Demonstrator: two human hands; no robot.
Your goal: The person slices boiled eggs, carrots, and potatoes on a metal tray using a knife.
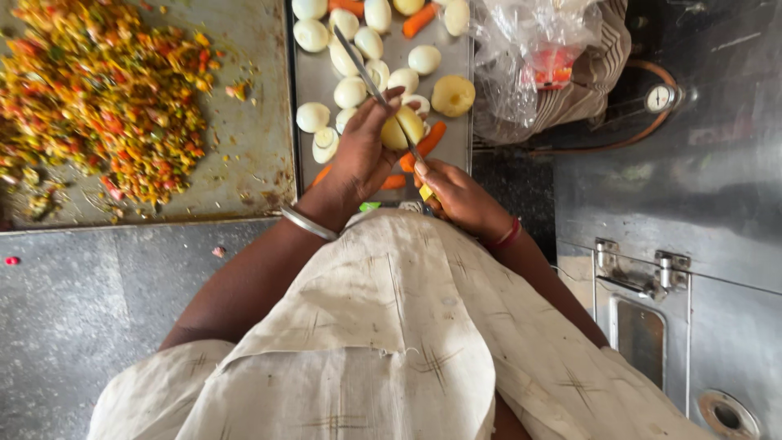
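— What do the hands have hold of?

— The left hand [362,155] cups a peeled potato [403,128], its fingers [383,106] curled closed around the pale yellow piece. The right hand [460,195] is shut on the yellow handle of a knife [371,81]; the thin blade runs up toward 11 o'clock, across the potato and over the tray.

— Where is the potato, then?

— Held just above the near end of the metal tray [305,81], at about 12 o'clock from the person's chest. A silver bangle [308,222] sits on the left wrist, a red band [507,236] on the right.

— What lies in the tray?

— Peeled white eggs [350,91], some halved, a second potato [453,95] at 1 o'clock from the hands, and carrots [428,138] touching the held potato's right side.

— And around it?

— At 10 o'clock, a heap of chopped vegetables [98,90], red, orange and green, on a flat metal sheet [244,163]. At 1 o'clock, a crumpled clear plastic bag [529,57] lies on striped cloth. At 3 o'clock, a steel cabinet [692,285] with a latch. The grey tabletop [81,301] runs along 8 o'clock.
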